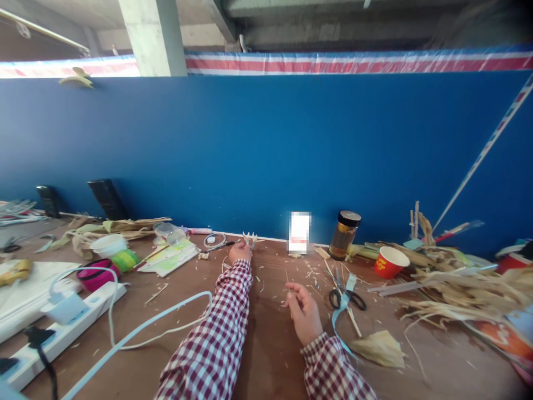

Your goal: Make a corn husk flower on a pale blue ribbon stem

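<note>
My left hand (240, 253) reaches far across the table, its fingers closed at a small pale spiky piece (250, 239) that sticks out past the fingertips. The exact grip on it is partly hidden by the hand. Nearer to me, my right hand (305, 314) pinches a thin pale strand (287, 276) upright between thumb and forefinger. Black-handled scissors (358, 300) lie to the right of that hand, with a light blue ribbon (342, 307) across them. A dry corn husk piece (380, 349) rests beside my right sleeve.
A dark-lidded jar (345, 236) and a red paper cup (391, 262) stand at right, near heaped husks (470, 289). On the left lie a white power strip (66, 333), looping cables and a pink band (97, 275). A blue partition (250, 150) bounds the table's back.
</note>
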Motion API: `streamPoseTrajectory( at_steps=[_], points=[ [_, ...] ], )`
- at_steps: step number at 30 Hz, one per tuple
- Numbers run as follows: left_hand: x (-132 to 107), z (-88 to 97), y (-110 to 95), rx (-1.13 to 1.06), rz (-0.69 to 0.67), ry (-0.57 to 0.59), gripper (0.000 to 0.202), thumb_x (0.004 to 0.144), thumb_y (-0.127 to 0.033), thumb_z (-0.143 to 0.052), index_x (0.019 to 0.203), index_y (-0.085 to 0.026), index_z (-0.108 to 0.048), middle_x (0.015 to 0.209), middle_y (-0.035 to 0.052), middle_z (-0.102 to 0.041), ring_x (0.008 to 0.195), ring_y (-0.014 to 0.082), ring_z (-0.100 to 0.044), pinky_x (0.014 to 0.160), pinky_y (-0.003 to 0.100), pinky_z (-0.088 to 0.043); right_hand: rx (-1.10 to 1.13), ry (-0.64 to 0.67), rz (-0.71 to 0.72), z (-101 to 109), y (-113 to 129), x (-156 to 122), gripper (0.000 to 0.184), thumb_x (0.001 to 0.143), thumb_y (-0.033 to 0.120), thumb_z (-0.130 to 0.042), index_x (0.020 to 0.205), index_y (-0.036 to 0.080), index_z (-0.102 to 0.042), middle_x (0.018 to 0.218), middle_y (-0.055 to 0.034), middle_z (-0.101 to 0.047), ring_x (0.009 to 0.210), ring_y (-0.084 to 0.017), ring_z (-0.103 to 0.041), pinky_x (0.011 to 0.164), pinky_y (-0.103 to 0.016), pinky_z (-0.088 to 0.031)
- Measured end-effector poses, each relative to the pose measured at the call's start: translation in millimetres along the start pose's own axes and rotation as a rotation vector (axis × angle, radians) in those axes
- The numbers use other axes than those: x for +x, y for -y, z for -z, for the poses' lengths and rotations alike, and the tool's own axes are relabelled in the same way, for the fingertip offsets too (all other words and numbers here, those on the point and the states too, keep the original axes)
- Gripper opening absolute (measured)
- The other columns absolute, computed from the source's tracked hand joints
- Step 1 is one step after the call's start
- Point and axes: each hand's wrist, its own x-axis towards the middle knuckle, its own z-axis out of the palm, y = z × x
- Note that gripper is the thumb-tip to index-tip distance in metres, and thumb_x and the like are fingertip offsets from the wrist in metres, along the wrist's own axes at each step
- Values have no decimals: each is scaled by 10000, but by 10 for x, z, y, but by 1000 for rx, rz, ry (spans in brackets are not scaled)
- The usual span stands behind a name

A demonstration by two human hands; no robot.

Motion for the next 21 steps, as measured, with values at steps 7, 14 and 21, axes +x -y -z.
streamPoseTrajectory(
  at_steps=[7, 14, 21],
  points=[
    [-125, 3, -47, -135, 103, 161, 308, 841, -301, -499, 1118, -170, -521, 1140, 87, -539, 940, 194, -559, 782, 395, -480, -12, 9, -10, -2, 6, -11, 298, 770, 341, -474, 966, 123, -531, 606, -2, -546, 423, -86, -397, 389, -195, -290],
    [-354, -25, -104, -334, 106, 219, 271, 822, -266, -534, 1057, -130, -547, 950, 64, -602, 759, 143, -592, 665, 319, -503, 17, -6, 1, -5, 44, -17, 272, 747, 330, -492, 922, 131, -550, 584, 0, -552, 433, -96, -437, 392, -194, -314],
    [-825, 95, -143, -514, 158, 306, 62, 771, -163, -575, 807, -123, -606, 619, 5, -581, 458, 62, -505, 472, 189, -443, 23, -8, -13, 21, 6, -20, 269, 759, 362, -499, 891, 134, -554, 552, 17, -515, 428, -93, -423, 377, -186, -289]
  ],
)
